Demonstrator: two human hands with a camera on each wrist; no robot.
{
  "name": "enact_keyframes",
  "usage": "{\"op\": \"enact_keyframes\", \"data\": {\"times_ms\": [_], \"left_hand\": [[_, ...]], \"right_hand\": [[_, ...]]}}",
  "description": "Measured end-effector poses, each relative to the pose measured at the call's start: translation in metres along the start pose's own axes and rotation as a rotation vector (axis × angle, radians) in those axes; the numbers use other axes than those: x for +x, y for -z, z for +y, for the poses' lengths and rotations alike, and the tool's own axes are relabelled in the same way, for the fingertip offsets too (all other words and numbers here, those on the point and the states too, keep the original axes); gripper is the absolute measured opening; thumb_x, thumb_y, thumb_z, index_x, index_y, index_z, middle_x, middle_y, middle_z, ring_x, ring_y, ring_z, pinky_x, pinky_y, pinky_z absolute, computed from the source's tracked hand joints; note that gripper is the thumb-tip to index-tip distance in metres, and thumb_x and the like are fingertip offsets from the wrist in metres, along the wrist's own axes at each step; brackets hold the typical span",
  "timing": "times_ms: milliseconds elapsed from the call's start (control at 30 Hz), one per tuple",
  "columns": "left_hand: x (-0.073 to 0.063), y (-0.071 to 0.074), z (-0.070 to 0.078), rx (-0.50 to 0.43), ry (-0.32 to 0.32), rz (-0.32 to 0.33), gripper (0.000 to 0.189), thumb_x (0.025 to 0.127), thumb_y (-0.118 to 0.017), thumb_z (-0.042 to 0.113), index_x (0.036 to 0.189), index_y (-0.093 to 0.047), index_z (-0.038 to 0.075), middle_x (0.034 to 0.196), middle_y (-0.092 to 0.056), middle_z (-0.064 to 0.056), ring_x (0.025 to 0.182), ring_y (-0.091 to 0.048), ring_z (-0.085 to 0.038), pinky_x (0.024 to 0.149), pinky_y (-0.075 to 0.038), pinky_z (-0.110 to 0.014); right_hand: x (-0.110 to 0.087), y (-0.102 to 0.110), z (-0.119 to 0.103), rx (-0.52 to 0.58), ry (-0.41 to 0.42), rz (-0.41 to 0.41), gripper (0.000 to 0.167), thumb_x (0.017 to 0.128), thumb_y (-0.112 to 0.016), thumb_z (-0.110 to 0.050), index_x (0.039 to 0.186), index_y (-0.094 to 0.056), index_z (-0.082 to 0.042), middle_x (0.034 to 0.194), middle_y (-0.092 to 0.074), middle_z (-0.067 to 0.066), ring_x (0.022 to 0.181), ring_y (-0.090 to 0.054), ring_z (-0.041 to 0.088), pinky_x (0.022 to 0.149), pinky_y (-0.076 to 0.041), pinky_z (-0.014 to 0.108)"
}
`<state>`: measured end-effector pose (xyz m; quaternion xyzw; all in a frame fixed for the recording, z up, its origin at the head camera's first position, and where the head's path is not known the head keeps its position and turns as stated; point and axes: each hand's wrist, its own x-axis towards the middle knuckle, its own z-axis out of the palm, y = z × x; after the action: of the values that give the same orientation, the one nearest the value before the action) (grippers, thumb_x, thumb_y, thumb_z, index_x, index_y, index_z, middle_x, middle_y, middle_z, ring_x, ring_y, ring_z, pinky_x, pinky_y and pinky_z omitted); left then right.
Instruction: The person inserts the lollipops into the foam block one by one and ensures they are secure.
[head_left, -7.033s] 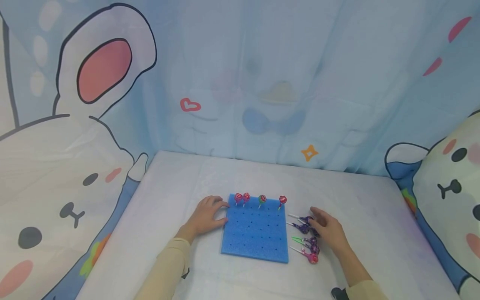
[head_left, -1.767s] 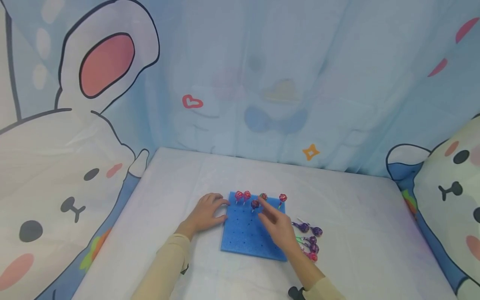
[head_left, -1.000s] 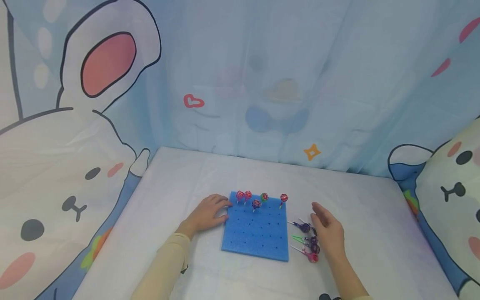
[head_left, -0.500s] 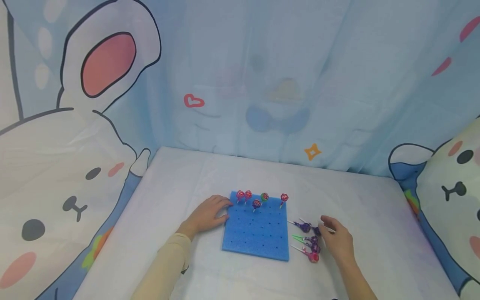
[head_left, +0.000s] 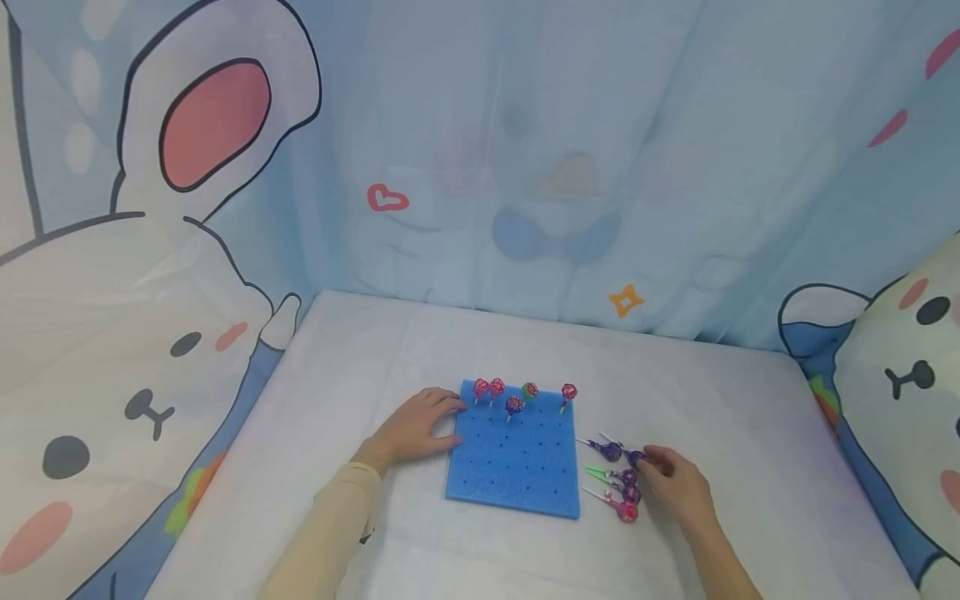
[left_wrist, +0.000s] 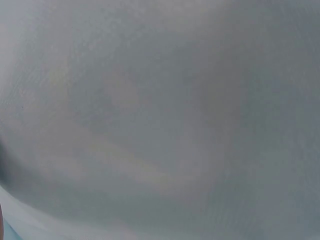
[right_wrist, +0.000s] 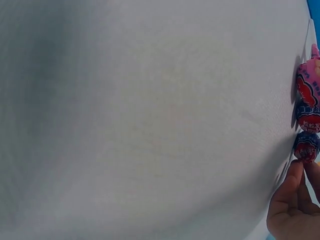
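The blue foam board (head_left: 517,467) has rows of small holes, and several wrapped lollipops stand upright along its far side, among them a dark one (head_left: 513,405) slightly nearer than the others. My left hand (head_left: 416,427) rests at the board's left edge, fingers and thumb touching it. Right of the board lie several lollipops, sticks pointing left. My right hand (head_left: 681,486) pinches the wrapped head of a purple lollipop (head_left: 633,457) at the right of this group. In the right wrist view, the thumb and fingers (right_wrist: 285,192) come together right at a dark wrapped lollipop (right_wrist: 306,147).
Close by the right hand lie another purple lollipop (head_left: 610,451), a dark one with a green stick (head_left: 600,473), and a pink one (head_left: 626,511). A white cloth (head_left: 375,358) covers the table. Behind it hangs a blue printed curtain (head_left: 420,125). The left wrist view shows blurred pale cloth.
The dark lollipop has been stood in the board and let go. My right hand has since moved back right to the loose lollipops and closed on a purple one. The left hand stays put.
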<state>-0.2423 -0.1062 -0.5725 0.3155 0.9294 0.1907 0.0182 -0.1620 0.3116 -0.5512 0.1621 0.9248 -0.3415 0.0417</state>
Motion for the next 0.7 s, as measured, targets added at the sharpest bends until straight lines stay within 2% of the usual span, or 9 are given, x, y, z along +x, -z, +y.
{"op": "enact_keyframes", "data": {"times_ms": [267, 467, 567, 700], "left_hand": [[-0.0007, 0.0006, 0.0000, -0.002, 0.027, -0.029, 0.060, 0.090, -0.055, 0.060, 0.139, -0.051, 0.026, 0.144, -0.047, 0.002, 0.138, -0.037, -0.018, 0.114, -0.031, -0.039], [-0.0003, -0.0002, -0.0011, 0.005, 0.015, -0.018, 0.060, 0.090, -0.054, 0.061, 0.139, -0.052, 0.026, 0.143, -0.048, 0.002, 0.137, -0.038, -0.018, 0.114, -0.032, -0.039], [0.0000, 0.0001, -0.0011, 0.010, 0.011, -0.009, 0.060, 0.090, -0.055, 0.061, 0.138, -0.052, 0.026, 0.142, -0.048, 0.001, 0.136, -0.039, -0.018, 0.113, -0.033, -0.039], [-0.0006, 0.0007, -0.0005, 0.011, 0.011, 0.003, 0.058, 0.089, -0.056, 0.060, 0.137, -0.053, 0.026, 0.140, -0.049, 0.000, 0.134, -0.041, -0.019, 0.112, -0.035, -0.040]], "right_hand": [[0.0034, -0.0012, 0.0025, -0.016, 0.000, -0.016, 0.045, 0.098, -0.058, -0.024, 0.133, -0.052, 0.004, 0.122, -0.059, 0.027, 0.115, -0.051, 0.044, 0.096, -0.043, 0.057], [0.0047, -0.0020, 0.0043, -0.009, 0.017, -0.009, 0.043, 0.097, -0.059, -0.023, 0.131, -0.054, 0.004, 0.120, -0.060, 0.026, 0.114, -0.052, 0.043, 0.096, -0.043, 0.057], [0.0044, -0.0028, 0.0048, 0.010, 0.025, 0.026, 0.042, 0.096, -0.060, -0.021, 0.131, -0.054, 0.003, 0.120, -0.060, 0.025, 0.114, -0.053, 0.042, 0.096, -0.043, 0.057], [0.0029, -0.0001, 0.0012, 0.089, 0.028, 0.079, 0.041, 0.097, -0.059, -0.019, 0.133, -0.053, 0.000, 0.129, -0.054, 0.025, 0.118, -0.053, 0.041, 0.095, -0.047, 0.053]]}}
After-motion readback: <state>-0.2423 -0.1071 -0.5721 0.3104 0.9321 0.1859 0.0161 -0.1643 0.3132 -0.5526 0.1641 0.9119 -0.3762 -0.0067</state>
